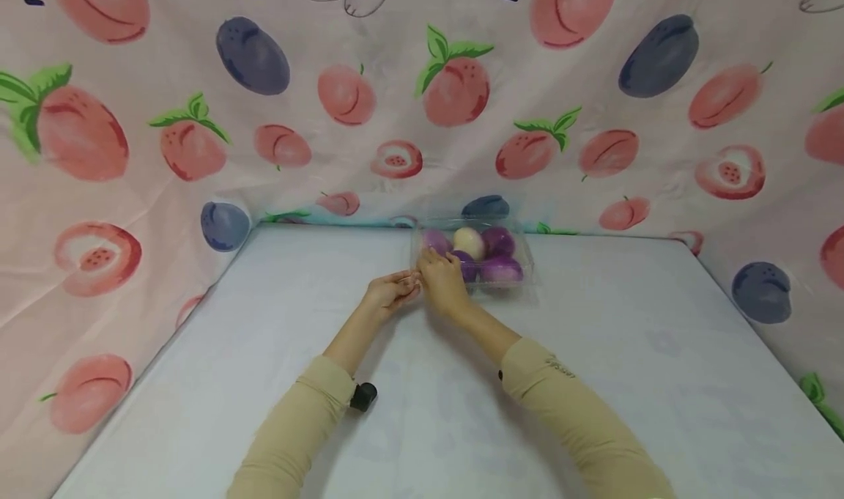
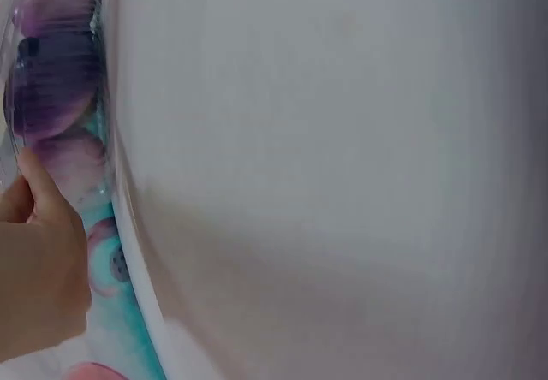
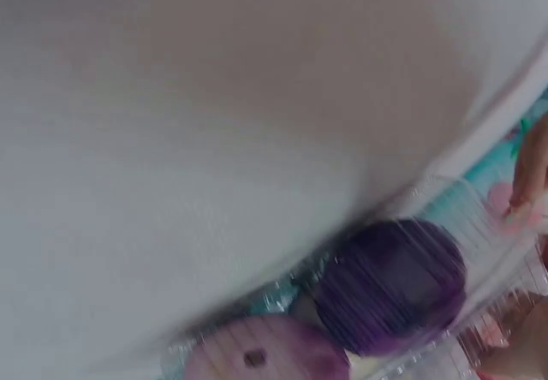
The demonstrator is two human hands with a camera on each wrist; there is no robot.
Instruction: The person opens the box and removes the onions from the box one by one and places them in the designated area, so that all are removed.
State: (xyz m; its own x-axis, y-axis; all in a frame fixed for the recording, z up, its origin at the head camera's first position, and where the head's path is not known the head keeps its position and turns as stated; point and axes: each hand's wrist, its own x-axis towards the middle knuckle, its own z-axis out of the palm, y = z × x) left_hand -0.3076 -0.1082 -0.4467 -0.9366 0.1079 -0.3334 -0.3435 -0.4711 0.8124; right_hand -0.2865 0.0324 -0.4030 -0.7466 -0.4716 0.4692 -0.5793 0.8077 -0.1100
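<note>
A clear plastic clamshell box [image 1: 484, 285] stands at the back of the table. Inside it sit several round, smooth purple vegetables that look like onions [image 1: 501, 270], plus a cream-coloured one [image 1: 469, 242]. At the box's front left corner, my left hand [image 1: 389, 294] pinches the plastic edge between thumb and fingers. My right hand [image 1: 443, 283] lies over the left front of the box, its fingers curled on the rim. The left wrist view has my left thumb [image 2: 38, 175] against the box side. Part of my right hand [image 3: 518, 341] shows through the plastic in the right wrist view.
White cloth covers the table [image 1: 613, 352]. A fruit-printed curtain [image 1: 395, 81] rises right behind the box and along both sides. A small black device [image 1: 364, 396] is by the left sleeve cuff [image 1: 330, 382].
</note>
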